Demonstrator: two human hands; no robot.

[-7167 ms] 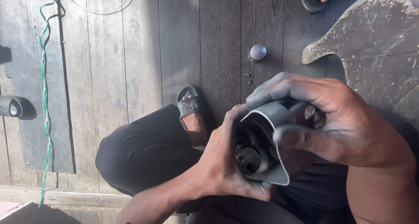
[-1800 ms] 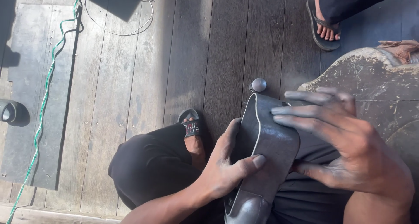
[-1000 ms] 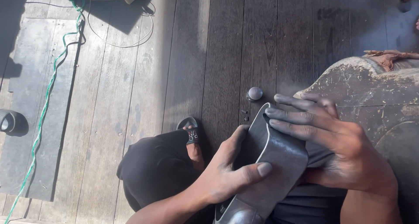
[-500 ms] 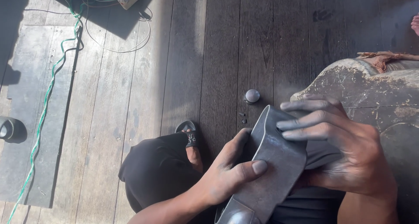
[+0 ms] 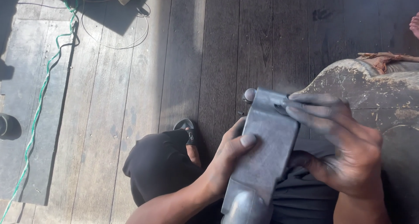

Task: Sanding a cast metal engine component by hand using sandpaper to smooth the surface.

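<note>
1. Casting: a grey metal housing (image 5: pixel 267 156), flat-faced with a rounded end toward me, sits between both hands above my lap.
2. My left hand (image 5: pixel 227 158) is closed on the housing's left edge, thumb (image 5: pixel 244 142) pressed on the flat face.
3. My right hand (image 5: pixel 345 152) wraps the right edge; its fingers (image 5: pixel 305 102) curl over the far top corner.
4. Just beyond those fingers, a small round metal knob (image 5: pixel 249 94) rests on the plank floor (image 5: pixel 218 53).
5. A worn wooden block (image 5: pixel 388 97) lies right of my right hand; a green cord (image 5: pixel 41 88) runs far left.
6. Judgement: grip looks sound. I would keep both thumbs flat and turn the piece slowly.
</note>
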